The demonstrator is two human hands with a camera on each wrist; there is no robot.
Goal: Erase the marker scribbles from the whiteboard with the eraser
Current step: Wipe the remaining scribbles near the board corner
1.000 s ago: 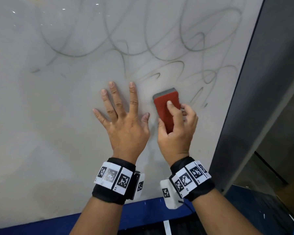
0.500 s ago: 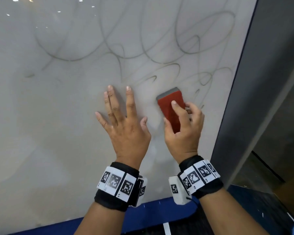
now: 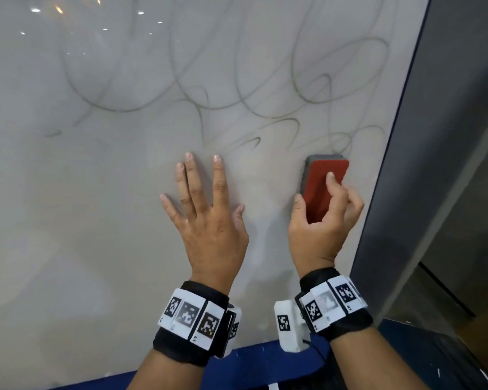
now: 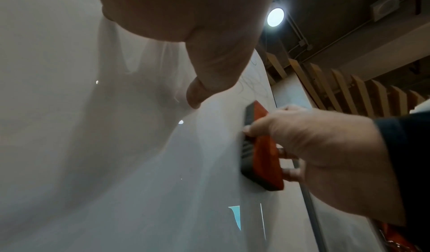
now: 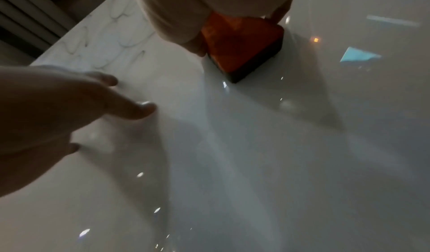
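Note:
The whiteboard point(image 3: 96, 220) fills the head view, with looping grey marker scribbles point(image 3: 237, 88) across its upper half. My right hand point(image 3: 321, 218) grips a red eraser point(image 3: 320, 184) with a grey felt face and presses it flat on the board near the right edge. The eraser point(image 4: 260, 156) also shows in the left wrist view, and in the right wrist view the eraser point(image 5: 239, 48) sits partly under my palm. My left hand point(image 3: 209, 209) lies flat on the board to the left of the eraser, fingers straight and spread.
A dark grey frame point(image 3: 423, 164) runs down the board's right edge, close to the eraser. A blue strip point(image 3: 259, 364) lies along the bottom. The lower and left parts of the board show only faint smears and light reflections.
My right hand has slid the eraser to the right, toward the frame, wiping the short scribbles beside it. The left hand has stayed flat on the board, fingers drawn slightly closer together.

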